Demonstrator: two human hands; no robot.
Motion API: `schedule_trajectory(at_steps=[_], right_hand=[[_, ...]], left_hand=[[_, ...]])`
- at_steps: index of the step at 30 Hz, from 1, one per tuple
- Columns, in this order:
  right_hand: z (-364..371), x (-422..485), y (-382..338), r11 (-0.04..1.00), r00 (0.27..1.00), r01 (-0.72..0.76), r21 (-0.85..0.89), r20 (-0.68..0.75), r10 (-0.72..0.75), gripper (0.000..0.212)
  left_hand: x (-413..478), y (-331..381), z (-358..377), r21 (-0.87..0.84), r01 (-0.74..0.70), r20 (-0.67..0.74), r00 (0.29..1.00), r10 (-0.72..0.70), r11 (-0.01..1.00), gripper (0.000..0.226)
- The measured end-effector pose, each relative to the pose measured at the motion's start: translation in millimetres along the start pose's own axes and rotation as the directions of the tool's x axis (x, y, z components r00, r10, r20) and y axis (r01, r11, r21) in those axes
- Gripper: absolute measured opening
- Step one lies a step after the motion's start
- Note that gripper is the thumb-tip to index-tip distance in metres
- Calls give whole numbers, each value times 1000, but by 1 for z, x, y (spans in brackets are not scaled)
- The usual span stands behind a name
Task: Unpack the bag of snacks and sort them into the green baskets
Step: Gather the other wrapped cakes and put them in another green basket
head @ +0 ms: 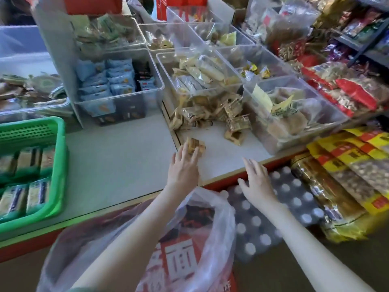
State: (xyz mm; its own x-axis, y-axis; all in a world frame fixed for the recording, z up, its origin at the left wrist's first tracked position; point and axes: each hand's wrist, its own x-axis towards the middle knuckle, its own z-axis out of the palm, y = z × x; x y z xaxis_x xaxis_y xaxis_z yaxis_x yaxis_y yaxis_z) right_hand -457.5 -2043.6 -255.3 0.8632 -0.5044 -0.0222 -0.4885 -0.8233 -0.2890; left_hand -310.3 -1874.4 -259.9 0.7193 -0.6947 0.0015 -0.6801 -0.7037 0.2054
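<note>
The green basket [60, 175] sits at the counter's [117, 165] left edge, well apart from the hands and already holding rows of pale packets. Near the middle of the counter, the left hand [184, 165] reaches forward with its fingers [186, 149] stretched nearly straight and laid on one small brown snack packet [197, 146], not visibly closed round it. Below the counter's front edge hangs the plastic bag [219, 216], mouth open, with red packaging inside. Further back lies a loose heap of similar brown packets [210, 116], in front of clear bins [299, 123]. The right hand [257, 182] hovers open over the front edge, fingers spread and holding nothing.

The step in hand looks like gathering this packet. To do it well, curl the fingers fully round it first, then carry it left across the bare counter. Check which basket suits its kind before letting go.
</note>
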Motion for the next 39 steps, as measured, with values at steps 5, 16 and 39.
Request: schedule_trajectory(at_steps=[5,16,39], right_hand=[[24,114,48,996,983,78,-42,171,-69,71],[53,191,68,969,978,168,-182,155,-140,63],[6,-69,-144,681,767,638,360,-214,-605,68]], left_hand=[[90,-9,46,199,-18,98,995,-2,980,67],[107,18,83,92,154,-173,975,-137,984,62],[-189,15,-57,-322,586,-480,576,-662,744,58]])
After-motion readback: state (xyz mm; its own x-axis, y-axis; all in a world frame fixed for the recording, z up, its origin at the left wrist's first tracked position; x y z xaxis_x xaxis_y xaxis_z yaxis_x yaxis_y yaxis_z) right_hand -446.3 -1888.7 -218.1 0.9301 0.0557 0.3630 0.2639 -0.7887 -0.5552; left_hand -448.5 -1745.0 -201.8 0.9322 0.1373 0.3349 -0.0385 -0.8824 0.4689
